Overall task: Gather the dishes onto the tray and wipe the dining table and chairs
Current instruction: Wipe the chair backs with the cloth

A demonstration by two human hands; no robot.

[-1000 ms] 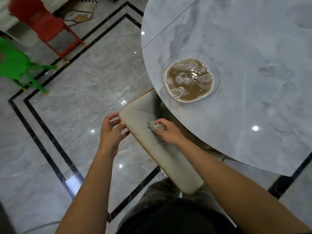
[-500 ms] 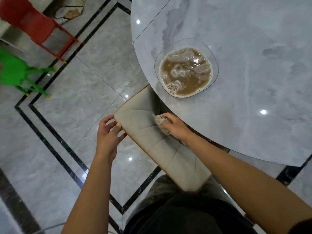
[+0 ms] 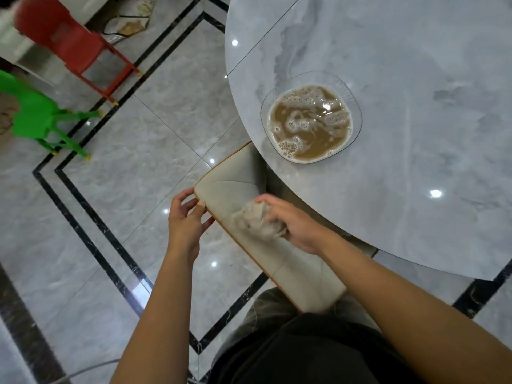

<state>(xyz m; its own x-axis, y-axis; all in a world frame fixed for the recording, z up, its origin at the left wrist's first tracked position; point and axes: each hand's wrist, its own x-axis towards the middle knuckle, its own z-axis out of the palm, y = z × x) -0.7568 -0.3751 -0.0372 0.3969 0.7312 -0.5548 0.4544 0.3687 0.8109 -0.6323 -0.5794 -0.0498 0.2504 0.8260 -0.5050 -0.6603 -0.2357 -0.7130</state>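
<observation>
The right hand (image 3: 297, 227) is gripping a crumpled grey cloth (image 3: 256, 218), with its fingers curled over the top of the wad. The cloth is pressing against the beige pad of the padded chair (image 3: 304, 278) and is appearing blurred. The left hand (image 3: 185, 221) is holding the chair at its brown-trimmed outer edge, near the far corner, with the fingers curled against the trim. The two hands are sitting on opposite sides of that edge, close to each other but apart.

The chair is standing tucked partly under the rim of the round grey marble-patterned surface (image 3: 415, 167). A clear glass bowl (image 3: 356, 105) is resting on the surface near its rim, just beyond the chair's far end. The bowl is holding a brown liquid (image 3: 307, 128) with pale foam floating on top.

The person's dark clothing is filling the lower middle of the view. On the glossy tiled floor (image 3: 133, 167), which is carrying black inlay lines, a red chair (image 3: 69, 42) and a green chair (image 3: 36, 115) are standing well apart from the surface, at the upper left.
</observation>
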